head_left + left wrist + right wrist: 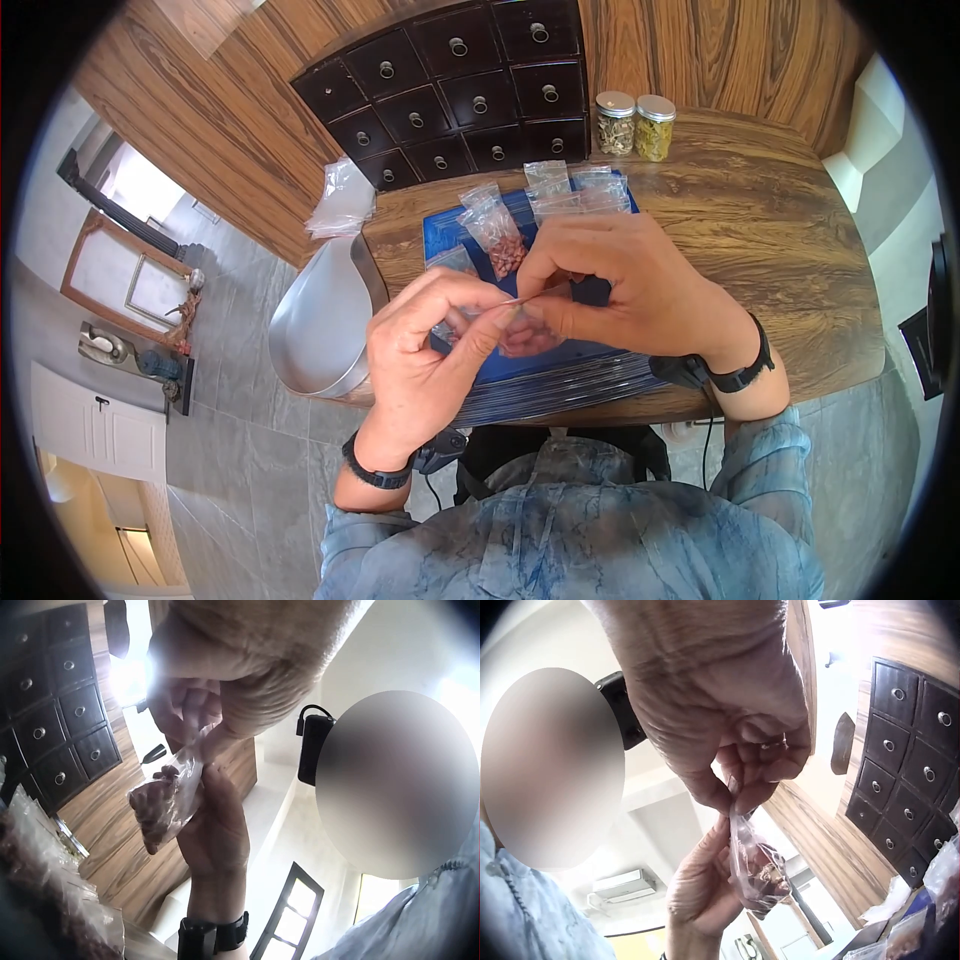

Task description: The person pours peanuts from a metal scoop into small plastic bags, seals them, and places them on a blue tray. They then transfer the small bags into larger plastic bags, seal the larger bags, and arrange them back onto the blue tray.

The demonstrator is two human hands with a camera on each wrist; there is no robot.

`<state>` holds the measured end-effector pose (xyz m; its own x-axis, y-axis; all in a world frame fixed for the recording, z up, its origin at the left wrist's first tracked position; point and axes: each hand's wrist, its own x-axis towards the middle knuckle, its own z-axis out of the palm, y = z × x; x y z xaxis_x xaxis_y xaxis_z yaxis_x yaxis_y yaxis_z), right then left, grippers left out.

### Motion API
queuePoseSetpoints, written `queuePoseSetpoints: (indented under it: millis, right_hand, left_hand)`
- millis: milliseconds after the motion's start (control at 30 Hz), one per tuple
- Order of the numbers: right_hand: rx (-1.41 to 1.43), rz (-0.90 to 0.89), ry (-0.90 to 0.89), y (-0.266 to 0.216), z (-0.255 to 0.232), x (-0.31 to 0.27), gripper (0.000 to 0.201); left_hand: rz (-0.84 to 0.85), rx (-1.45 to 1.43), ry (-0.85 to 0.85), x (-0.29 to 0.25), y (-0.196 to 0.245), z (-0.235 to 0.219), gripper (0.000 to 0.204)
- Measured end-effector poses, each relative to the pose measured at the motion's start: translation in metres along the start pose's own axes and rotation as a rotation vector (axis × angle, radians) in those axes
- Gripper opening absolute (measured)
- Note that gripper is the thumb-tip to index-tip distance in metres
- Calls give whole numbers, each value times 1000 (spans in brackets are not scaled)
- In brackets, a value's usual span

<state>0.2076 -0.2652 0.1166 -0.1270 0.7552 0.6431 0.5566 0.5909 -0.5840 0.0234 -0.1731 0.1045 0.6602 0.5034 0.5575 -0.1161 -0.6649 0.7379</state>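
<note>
A small clear zip bag (530,340) with reddish, nut-like pieces in it is held between the two hands, over the near part of a blue tray (438,238). My left hand (420,350) pinches the bag's top edge between thumb and fingers. On the other side, my right hand (645,290) pinches the same edge, its fingertips close to the left thumb. Both wrist views show the bag's filled part (161,810) hanging below the fingers, with the reddish pieces (769,877) gathered at its bottom.
Several filled bags (505,250) lie on the tray. A curved metal pan (320,320) stands at the left table edge, near a stack of clear bags (343,200). Behind are a dark drawer cabinet (445,95) and two lidded jars (616,130). Brown wooden table (770,260) extends right.
</note>
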Motion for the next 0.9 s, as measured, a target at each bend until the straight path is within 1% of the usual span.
queuePoseSetpoints:
  millis: [133,233,333,433,533,633,733,767,833,900]
  right_hand:
    - [-16,-21,4,0,0,0,21]
    - [8,-6,4,0,-1,0,18]
    - [-33,23,-36,-3,-10,1,12]
    - [-49,7,5,-1,-11,-1,12]
    - [49,88,3,-4,-13,-1,12]
    - [-154,4,60,-3,-24,1,10]
    - [-109,89,65,-5,-27,0,14]
    - [-95,111,58,-6,-25,1,15]
    - [-67,161,46,-7,-17,3,20]
    - [-59,114,88,-5,-7,3,23]
  left_hand:
    - [12,56,-7,0,5,0,10]
    - [38,115,-4,0,8,-1,10]
    - [55,59,47,-2,2,-2,10]
    - [60,22,85,-2,1,-3,9]
    - [61,30,96,-2,3,-7,8]
    - [-93,-89,234,-5,1,-14,8]
    - [-103,-137,193,-4,0,-16,8]
    - [-97,-81,183,-4,0,-16,7]
    - [-104,-117,161,-3,-1,-13,7]
    - [-106,-137,132,-1,-3,-9,7]
